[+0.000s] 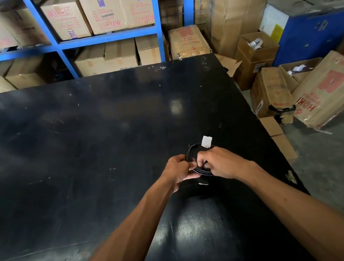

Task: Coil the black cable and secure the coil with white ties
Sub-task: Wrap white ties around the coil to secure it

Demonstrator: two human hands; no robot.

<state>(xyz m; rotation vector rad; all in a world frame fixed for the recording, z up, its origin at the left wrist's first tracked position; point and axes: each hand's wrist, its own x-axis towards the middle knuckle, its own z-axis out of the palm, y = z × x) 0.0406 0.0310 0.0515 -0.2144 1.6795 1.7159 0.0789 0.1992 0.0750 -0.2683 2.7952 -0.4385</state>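
Note:
A small coil of black cable [193, 151] is held just above the black table [78, 145], right of its centre. A white tie [206, 141] wraps the coil's far side. A second white piece [203, 183] shows under the coil's near side. My left hand [178, 170] grips the coil's left side with the fingers closed on it. My right hand [219, 163] pinches the near part of the coil from the right. The hands hide most of the coil.
Blue shelving [58, 45] with cardboard boxes stands behind the table. The table's right edge [253, 106] lies close to my hands. Beyond that edge, open cartons [272, 89] sit on the floor, and a blue cabinet [312, 26] stands farther back.

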